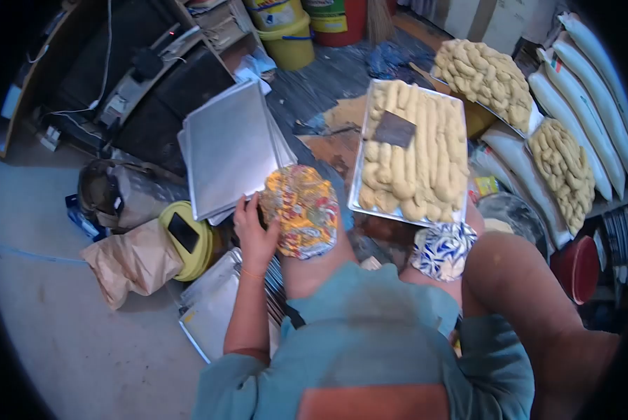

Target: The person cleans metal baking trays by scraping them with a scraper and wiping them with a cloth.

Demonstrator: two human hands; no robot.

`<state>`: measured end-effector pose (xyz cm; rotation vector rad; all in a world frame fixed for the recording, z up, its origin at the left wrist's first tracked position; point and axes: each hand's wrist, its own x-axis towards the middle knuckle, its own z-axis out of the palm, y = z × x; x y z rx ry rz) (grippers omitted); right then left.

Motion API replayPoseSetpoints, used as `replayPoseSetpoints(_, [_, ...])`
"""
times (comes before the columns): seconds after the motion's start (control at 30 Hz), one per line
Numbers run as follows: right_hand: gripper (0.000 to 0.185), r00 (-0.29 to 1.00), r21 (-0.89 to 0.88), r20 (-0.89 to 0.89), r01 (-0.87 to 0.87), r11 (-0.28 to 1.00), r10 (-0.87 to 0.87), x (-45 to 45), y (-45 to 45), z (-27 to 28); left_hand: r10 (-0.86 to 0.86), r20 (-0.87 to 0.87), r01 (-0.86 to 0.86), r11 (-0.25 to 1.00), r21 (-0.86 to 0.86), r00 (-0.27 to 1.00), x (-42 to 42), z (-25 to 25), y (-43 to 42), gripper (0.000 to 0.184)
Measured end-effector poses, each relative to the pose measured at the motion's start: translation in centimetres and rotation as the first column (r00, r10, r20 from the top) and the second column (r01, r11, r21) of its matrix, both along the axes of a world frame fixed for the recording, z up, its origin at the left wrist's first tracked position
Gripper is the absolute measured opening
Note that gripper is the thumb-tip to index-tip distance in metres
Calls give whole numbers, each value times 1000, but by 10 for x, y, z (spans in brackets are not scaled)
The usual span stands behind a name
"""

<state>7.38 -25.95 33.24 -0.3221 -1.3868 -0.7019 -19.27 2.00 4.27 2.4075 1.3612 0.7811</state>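
My left hand (253, 229) is at the left edge of a round cloth pad (301, 210) with an orange, yellow and red pattern. Its thumb and fingers grip that edge, and the pad lies over my left thigh. A stack of flat metal baking sheets (226, 143) is just beyond the hand. To the right, a baking tray (357, 189) holds rows of long pale dough strips (422, 143), with a dark square piece (395, 129) on top. A blue-and-white cloth pad (443, 250) lies near my right leg. I cannot make out my right hand.
More dough pieces (485, 80) are heaped at the back right, others (561, 168) on white sacks (583, 122). A paper bag (133, 262) and yellow tub (188, 241) stand left. More trays (212, 294) lie below my left hand. A bare bent limb (531, 287) fills the lower right.
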Motion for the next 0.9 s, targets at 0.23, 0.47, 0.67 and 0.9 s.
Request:
replayPoseSetpoints(0.23, [58, 1000, -21, -2, 1, 1000, -1, 4, -4, 0, -100, -55, 101, 995, 12, 993, 13, -12, -29, 55])
replayPoseSetpoints(0.47, [57, 1000, -34, -14, -14, 999, 14, 7, -6, -5, -117, -50, 117, 993, 1, 992, 19, -17, -30, 51])
replayPoseSetpoints(0.67, [57, 999, -40, -26, -34, 999, 33, 8, -6, -6, -119, -48, 119, 993, -12, 992, 15, -17, -26, 49])
replayPoseSetpoints(0.9, [57, 993, -49, -67, -101, 994, 97, 14, 0, -10, -187, -68, 184, 982, -42, 980, 14, -15, -25, 59])
